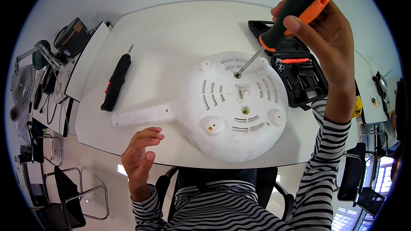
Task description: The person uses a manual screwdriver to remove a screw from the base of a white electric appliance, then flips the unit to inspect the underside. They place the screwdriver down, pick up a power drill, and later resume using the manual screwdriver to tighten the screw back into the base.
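Note:
My right hand (323,32) is wrapped round the black and orange handle of a screwdriver (295,15). The screwdriver slants down, and its tip sits in a recessed hole of a white round plastic appliance base (227,102). This base lies underside up, with curved vent slots, several feet, a small label and a handle-like arm reaching left. A second recessed hole (245,110) shows nearer to me. My left hand (141,154) hovers by the table's front edge, below the appliance's arm, its fingers loosely curled and apart, holding nothing.
On the left of the white table (158,30) lies a black cordless screwdriver (117,79) with a bit fitted. Behind the appliance at right is an open black tool case (302,77) with bits and a red tool. Chairs (70,192) and a side desk with a fan (23,83) stand around.

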The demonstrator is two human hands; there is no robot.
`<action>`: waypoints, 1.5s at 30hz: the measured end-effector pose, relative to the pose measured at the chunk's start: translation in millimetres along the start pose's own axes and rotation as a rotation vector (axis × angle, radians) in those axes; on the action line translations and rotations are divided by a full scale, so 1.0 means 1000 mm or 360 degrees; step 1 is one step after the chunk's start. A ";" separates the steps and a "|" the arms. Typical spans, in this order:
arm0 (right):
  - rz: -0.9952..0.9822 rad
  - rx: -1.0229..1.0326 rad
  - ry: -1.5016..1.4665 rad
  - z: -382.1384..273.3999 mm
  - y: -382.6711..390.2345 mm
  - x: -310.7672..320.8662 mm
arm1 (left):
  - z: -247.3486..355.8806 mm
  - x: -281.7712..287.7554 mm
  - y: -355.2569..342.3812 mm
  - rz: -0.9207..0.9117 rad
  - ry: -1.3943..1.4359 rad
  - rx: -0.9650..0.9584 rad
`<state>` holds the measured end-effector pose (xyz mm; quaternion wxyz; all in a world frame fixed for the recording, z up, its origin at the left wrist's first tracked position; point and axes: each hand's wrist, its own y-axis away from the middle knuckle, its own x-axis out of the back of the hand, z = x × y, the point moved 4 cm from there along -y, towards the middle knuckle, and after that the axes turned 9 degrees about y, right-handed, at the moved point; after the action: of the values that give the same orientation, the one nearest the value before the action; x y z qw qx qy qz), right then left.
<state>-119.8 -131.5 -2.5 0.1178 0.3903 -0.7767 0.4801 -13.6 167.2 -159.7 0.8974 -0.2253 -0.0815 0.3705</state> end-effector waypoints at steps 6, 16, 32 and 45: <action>-0.0187 -0.0012 -0.0061 -0.002 -0.008 0.000 | 0.023 -0.014 -0.031 -0.0149 -0.0081 -0.0162; -0.0593 0.0134 -0.0285 0.024 -0.027 0.003 | 0.095 -0.098 -0.195 -0.0797 -0.0229 -0.0938; -0.0651 0.0045 -0.0229 0.017 -0.033 -0.010 | 0.073 -0.145 -0.219 -0.0508 0.0669 -0.0616; -0.0155 -0.0064 -0.0151 0.009 -0.015 -0.006 | 0.067 -0.149 -0.215 -0.0706 0.0635 -0.0428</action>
<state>-102.7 -139.9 -0.6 0.1117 0.4475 -0.7711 0.4390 -5.4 -49.1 2.4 0.9167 -0.3867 0.0006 0.1005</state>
